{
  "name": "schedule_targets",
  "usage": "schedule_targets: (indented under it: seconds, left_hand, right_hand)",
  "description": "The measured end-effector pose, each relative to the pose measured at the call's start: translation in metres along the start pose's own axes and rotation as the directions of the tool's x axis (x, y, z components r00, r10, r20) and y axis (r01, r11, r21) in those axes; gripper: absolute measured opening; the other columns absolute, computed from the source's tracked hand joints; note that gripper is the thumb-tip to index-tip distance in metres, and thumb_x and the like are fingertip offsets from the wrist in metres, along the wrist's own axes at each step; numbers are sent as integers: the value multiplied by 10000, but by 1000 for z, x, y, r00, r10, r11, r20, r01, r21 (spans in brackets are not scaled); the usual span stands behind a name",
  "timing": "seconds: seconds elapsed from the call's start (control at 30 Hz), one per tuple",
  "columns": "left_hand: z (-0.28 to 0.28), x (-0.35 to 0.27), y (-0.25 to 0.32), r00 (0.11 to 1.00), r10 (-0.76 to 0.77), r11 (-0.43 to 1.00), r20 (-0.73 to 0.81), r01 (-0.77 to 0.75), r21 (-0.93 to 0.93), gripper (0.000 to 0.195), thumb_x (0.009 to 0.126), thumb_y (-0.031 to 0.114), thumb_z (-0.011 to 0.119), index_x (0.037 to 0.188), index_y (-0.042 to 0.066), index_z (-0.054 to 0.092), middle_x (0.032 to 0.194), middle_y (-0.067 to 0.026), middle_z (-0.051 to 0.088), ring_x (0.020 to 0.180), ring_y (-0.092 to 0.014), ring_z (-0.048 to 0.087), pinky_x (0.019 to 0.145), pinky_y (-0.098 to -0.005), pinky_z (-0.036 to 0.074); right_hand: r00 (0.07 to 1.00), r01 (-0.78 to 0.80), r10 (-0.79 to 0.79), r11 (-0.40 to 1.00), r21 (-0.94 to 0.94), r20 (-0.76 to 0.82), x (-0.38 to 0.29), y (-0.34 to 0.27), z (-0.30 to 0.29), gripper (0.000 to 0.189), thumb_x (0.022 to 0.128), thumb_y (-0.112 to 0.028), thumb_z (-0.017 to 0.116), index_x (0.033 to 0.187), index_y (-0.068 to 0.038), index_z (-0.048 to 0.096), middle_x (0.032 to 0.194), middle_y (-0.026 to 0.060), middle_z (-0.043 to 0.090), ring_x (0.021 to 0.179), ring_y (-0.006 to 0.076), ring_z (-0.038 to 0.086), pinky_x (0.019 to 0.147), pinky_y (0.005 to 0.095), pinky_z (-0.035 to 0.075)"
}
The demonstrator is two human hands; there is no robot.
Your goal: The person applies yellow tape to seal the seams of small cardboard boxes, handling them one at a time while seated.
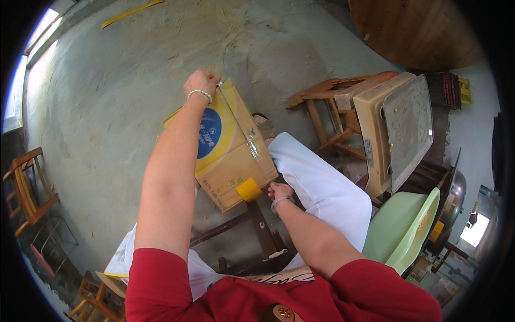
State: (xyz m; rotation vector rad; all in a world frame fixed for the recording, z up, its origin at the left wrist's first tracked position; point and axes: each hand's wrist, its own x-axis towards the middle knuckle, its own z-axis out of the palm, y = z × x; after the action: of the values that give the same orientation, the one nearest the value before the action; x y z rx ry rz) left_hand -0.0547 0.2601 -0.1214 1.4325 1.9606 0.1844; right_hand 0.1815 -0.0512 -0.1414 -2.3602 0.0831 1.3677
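Observation:
A cardboard box (233, 149) with a yellow and blue print stands tilted on the floor between my knees. Clear tape shows on its upper face, and a yellow strip (248, 189) lies across its near end. My left hand (202, 83), with a beaded bracelet, is at the far corner of the box, fingers bent at its edge. At the near right corner my right hand (281, 193), wearing a bangle, has its fingers curled against the edge. What either hand may pinch there is too small to tell.
On the right stand a wooden stool (350, 90), a platform scale (408, 133) and a green plastic basin (396, 225) with grain. A round wooden tabletop (414, 32) is at the upper right. Wooden chairs (30, 193) stand at the left, and a yellow strap (130, 14) lies on the floor.

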Motion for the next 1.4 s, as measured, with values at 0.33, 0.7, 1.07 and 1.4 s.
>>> schedule_targets:
  seconds: [0.33, 0.7, 1.07, 1.4]
  left_hand:
    - [-4, 21, -2, 980, -91, 996, 177, 91, 10, 300, 680, 361, 660, 889, 149, 698, 906, -68, 663, 862, -236, 620, 773, -329, 479]
    - [21, 57, -33, 927, -100, 972, 360, 169, -164, 574, 614, 432, 763, 900, -51, 645, 947, -137, 649, 847, -245, 621, 759, -324, 478]
    - [11, 28, -3, 995, -53, 990, 86, 40, 138, 493, 662, 393, 731, 974, 28, 622, 1013, -140, 630, 965, -270, 593, 806, -320, 461]
    - [29, 23, -14, 931, 364, 929, -23, -361, 75, 148, 766, 197, 575, 803, 72, 646, 858, -157, 629, 847, -317, 589, 746, -390, 457]
  right_hand:
    - [996, 88, -88, 996, 26, -4, 27, 18, 4, 131, 796, -37, 583, 897, 41, 555, 737, 124, 617, 554, 172, 580, 492, 261, 475]
    - [997, 74, -73, 991, 109, -15, 45, 29, 7, 144, 768, -28, 602, 897, 8, 549, 741, 88, 608, 559, 159, 587, 460, 254, 452]
    - [999, 8, -29, 883, 469, 36, 15, 1, 35, 143, 815, -21, 541, 941, -79, 578, 810, 43, 612, 608, 139, 591, 473, 257, 472]
    - [991, 107, -136, 836, 539, 15, 37, 21, 39, 256, 792, 70, 460, 994, -42, 571, 910, 68, 605, 736, 213, 621, 591, 326, 528]
